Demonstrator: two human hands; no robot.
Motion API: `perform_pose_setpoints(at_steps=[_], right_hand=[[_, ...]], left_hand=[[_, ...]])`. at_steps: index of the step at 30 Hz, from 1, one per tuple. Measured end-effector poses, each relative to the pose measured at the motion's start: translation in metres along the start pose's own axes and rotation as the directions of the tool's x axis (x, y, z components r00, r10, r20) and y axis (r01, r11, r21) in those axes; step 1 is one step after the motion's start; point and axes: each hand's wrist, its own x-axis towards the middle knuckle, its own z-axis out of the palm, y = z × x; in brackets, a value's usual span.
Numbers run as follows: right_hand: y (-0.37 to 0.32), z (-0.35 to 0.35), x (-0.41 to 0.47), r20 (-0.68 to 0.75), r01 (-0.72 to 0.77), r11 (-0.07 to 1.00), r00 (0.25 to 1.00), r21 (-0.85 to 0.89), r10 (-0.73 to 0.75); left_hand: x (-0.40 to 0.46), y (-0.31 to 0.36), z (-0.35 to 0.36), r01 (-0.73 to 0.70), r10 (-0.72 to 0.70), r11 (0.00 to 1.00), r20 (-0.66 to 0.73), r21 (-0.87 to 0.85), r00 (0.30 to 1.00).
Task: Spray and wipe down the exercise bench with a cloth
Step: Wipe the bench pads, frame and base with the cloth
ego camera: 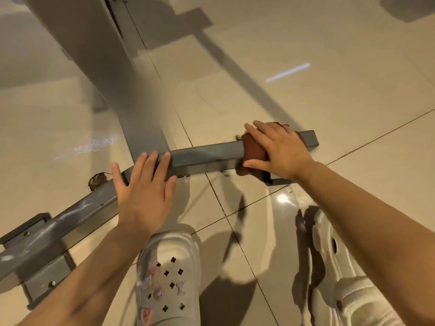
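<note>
The tiled floor [306, 43] is filling most of the view, glossy and showing a wet-looking smear at the left. The grey metal frame of the exercise bench [98, 55] is running from the far left down toward the middle, where it is meeting the foot bar [207, 154], a square tube lying across the floor from near left to right. The padded top of the bench is not showing here, so whether it is already wiped cannot be told.

Two pale clogs are standing at the near edge, the left clog [168, 274] just behind the bar and the right clog [336, 267] further right.

The right hand [280, 149] is lying over the brown cloth [255, 152], fingers curling down the far side and thumb on the near side, wrapping the cloth around the right end of the foot bar. The left hand [143, 189] is resting flat on the bar near the joint, fingers spread and straight, holding nothing, seemingly steadying.

No spray bottle is in view. Judging from this, the wiping is down at the lowest part of the frame, which suggests a late stage; the left half of the bar and its bracket probably remain.
</note>
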Motion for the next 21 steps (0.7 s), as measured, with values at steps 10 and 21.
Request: perform_pose_setpoints(at_steps=[10,21], right_hand=[[-0.021,-0.001,-0.02,-0.035,-0.137,0.99,0.99,-0.017,0.137],[-0.122,0.011,0.023,-0.115,0.184,0.969,0.979,0.166,-0.166]], left_hand=[[0.012,0.012,-0.008,0.161,-0.162,0.958,0.013,-0.237,0.987],[0.01,0.006,-0.003,0.15,-0.17,0.957,-0.06,-0.247,0.984]])
